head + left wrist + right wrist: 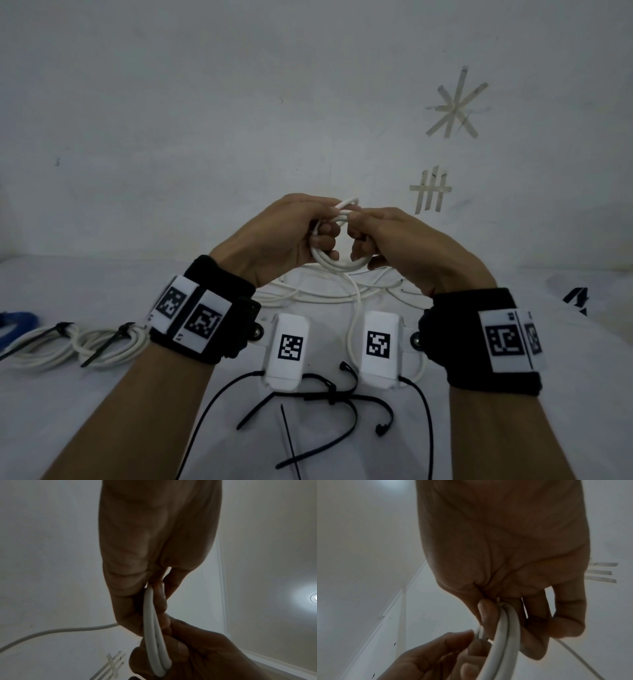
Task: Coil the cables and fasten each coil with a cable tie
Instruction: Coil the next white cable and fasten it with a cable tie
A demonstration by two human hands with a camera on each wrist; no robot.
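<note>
Coiling is the step in hand: the left hand (274, 233) and right hand (394, 240) each keep a curled grip on the small white coil (337, 265), raised above the surface (102, 394). Its loose tail still trails down — more loops come next, then a black cable tie (308, 404).

The white cable (337, 263) held at the frame's centre has a smooth, faintly glossy jacket that looks like plastic, and the black cable ties (329, 397) at the bottom centre look like thin matt plastic strips. The wristbands (219, 308) are black cloth carrying hard white plastic housings (289, 349) with printed matt markers. The white table (102, 411) may be cloth-covered, though dim light leaves that unsure; the wall (205, 102) above is matt and slightly rough, with strips of pale tape (455, 102) at upper right.
</note>
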